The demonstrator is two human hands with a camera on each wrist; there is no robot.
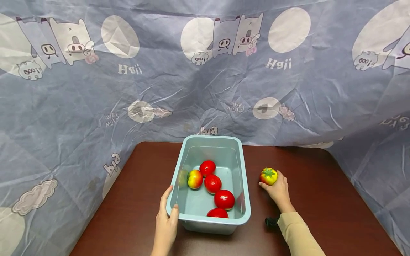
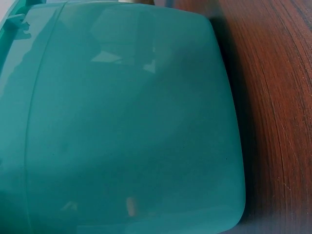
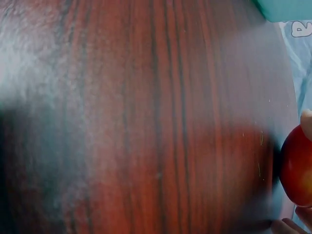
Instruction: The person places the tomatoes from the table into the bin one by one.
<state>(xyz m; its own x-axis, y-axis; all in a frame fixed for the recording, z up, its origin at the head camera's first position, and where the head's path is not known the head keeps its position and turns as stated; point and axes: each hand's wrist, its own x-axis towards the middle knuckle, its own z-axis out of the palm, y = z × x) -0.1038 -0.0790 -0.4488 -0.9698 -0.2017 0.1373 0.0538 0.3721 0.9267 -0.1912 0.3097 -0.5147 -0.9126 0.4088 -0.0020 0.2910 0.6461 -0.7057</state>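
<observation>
A light teal plastic bin (image 1: 214, 221) stands on the table, and several red and yellow-red tomatoes lie inside, one of them a red tomato (image 1: 224, 199) near its right wall. At its near left corner my left hand (image 1: 166, 223) grips the rim, thumb over the edge. The left wrist view shows mostly the bin's outer wall (image 2: 136, 122). Right of the bin, my right hand (image 1: 278, 190) holds a yellow-red tomato (image 1: 268, 176) with a green leafy top. In the right wrist view that tomato (image 3: 297, 168) is at the right edge, between fingertips; whether it touches the table is unclear.
A small black object (image 1: 271, 223) sits by the right sleeve (image 1: 298, 231). The dark brown table (image 1: 128, 213) reaches back to a hanging grey-blue cloth (image 1: 160, 89) printed with cartoons, which also flanks both sides.
</observation>
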